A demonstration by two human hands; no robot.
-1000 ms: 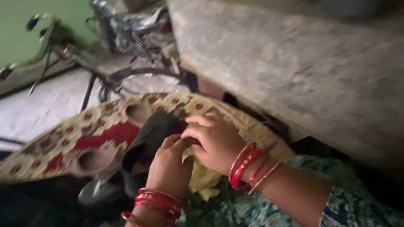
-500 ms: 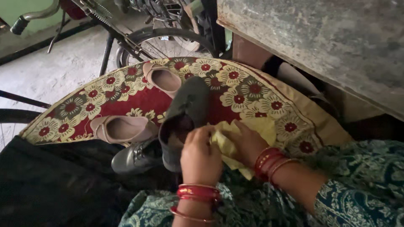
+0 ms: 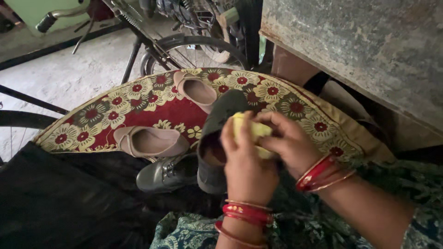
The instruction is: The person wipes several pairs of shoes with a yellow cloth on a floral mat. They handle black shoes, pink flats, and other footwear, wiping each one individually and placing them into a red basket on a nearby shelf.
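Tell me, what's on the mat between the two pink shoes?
Nothing. In the head view, only bare flowery mat shows between the near pink shoe and the far pink shoe. The grey shoes sit off to the side.

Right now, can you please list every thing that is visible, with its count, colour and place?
yellow cloth: 1, yellow, bunched between both hands
dark shoe: 1, grey-green, on the mat under the hands
second dark shoe: 1, grey, laced, at the mat's near edge
beige shoes: 2, beige, on the mat
floral mat: 1, red and cream, on the floor
bicycle: 1, dark, behind the mat
stone slab: 1, grey, upper right
left hand: 1, red bangles, on the cloth
right hand: 1, red bangles, on the cloth
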